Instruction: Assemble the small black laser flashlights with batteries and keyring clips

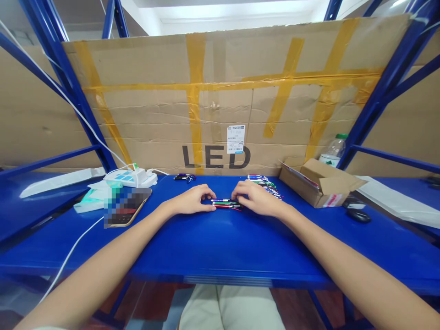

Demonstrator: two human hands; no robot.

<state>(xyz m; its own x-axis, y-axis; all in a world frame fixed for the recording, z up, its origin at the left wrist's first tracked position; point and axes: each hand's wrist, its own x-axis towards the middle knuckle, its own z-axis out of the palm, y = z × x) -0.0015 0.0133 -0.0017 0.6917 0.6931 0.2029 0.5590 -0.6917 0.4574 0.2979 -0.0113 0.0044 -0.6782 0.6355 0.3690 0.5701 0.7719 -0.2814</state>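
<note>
Several pens [225, 204], with blue, green and red barrels, lie side by side across the middle of the blue table [220, 243]. At their left ends is my left hand [195, 200], its thumb and fingers curved apart around the ends. My right hand [254, 197] rests at their right ends, fingers bent; its fingertips are partly hidden, so a hold on a pen cannot be made out. Behind my right hand lies a row of more pens [263, 180]. A small group of dark pen parts [184, 177] sits farther back on the left.
On the left are a phone [132, 208], a teal packet [98, 195] and a white power strip [132, 176] with cables. An open cardboard box [318, 183], a bottle [333, 150] and a black mouse [358, 215] stand right. A large cardboard panel [158, 110] closes the back.
</note>
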